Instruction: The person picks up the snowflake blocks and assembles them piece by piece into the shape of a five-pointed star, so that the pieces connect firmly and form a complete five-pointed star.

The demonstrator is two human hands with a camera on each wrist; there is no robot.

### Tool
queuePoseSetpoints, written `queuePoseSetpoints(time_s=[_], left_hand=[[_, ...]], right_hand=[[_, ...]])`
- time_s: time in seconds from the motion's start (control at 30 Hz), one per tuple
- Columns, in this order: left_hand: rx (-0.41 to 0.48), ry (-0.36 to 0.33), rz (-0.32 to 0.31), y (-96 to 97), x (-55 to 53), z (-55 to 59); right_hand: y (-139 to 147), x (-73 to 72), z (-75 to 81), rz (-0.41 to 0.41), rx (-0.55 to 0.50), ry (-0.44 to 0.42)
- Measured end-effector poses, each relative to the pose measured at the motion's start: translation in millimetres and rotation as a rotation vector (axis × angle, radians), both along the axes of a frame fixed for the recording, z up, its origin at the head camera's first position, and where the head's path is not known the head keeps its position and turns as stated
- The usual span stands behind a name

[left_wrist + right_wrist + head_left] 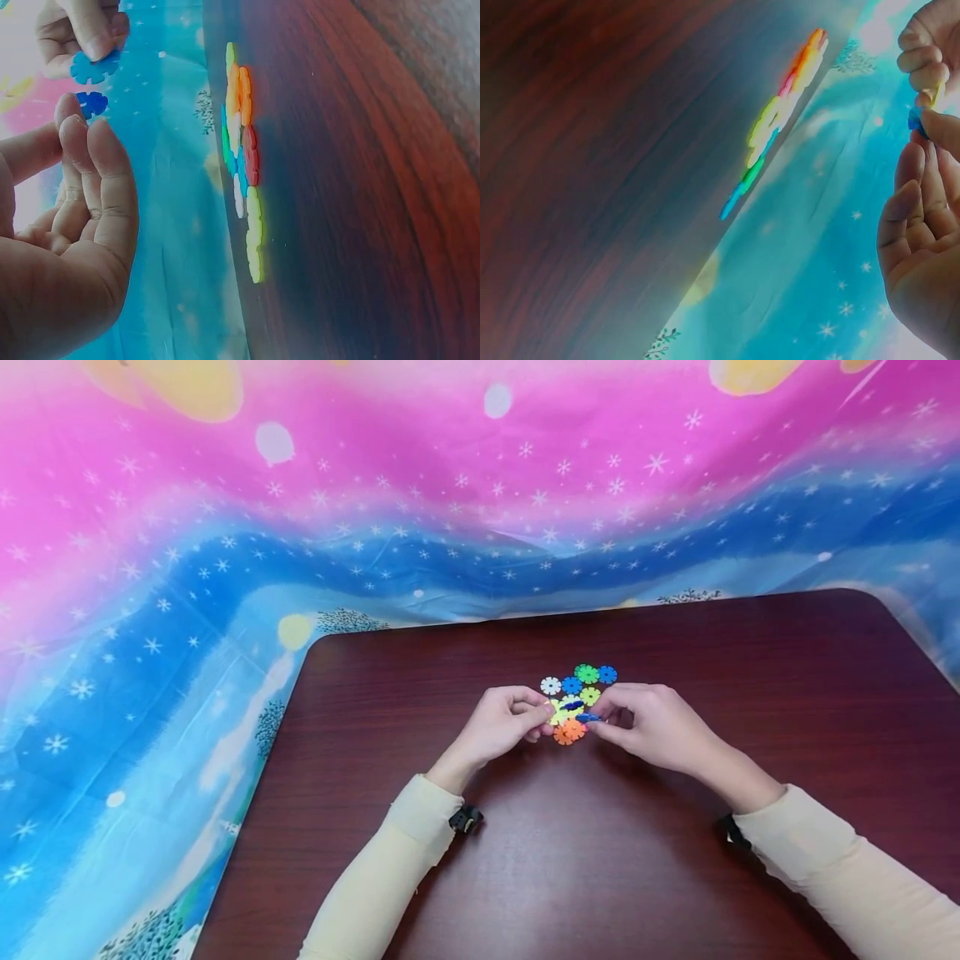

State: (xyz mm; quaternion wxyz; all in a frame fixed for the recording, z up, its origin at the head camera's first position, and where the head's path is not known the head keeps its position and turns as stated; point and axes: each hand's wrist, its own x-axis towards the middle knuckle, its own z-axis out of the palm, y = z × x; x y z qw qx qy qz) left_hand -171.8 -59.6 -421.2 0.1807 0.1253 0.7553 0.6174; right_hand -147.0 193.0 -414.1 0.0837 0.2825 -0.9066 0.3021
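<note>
Small notched plastic discs, like snowflake building discs, are in both hands. My left hand [504, 720] pinches a dark blue disc [92, 104] at its fingertips. Facing it, my right hand [660, 722] pinches another blue disc [94, 67] between thumb and fingers. The left wrist view shows a narrow gap between these two discs. In the right wrist view a yellow edge [935, 94] shows by the left fingers; whether it is joined to the blue disc, I cannot tell. Both hands are above the table, close to a cluster of loose discs.
On the dark red-brown table [525, 860] lie several discs: a white disc [551, 686], a green disc [587, 673], a blue disc [607, 674], orange discs [569, 732] and a red disc [251, 156]. A pink and blue patterned cloth [450, 527] hangs behind the table.
</note>
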Motion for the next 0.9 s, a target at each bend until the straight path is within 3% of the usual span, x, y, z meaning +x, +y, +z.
queuePoseSetpoints(time_s=[0.23,0.57,0.9], left_hand=[[0.005,0.003,-0.002,2.4,2.2,-0.9],[0.016,0.008,-0.003,5.6,5.3,-2.0],[0.083,0.005,0.023,9.4,7.1,-3.0]], right_hand=[[-7.3,5.3,0.4,0.020,-0.045,0.107],[-13.2,9.6,-0.4,0.005,-0.055,0.139],[-16.5,9.8,-0.2,0.009,-0.067,0.202]])
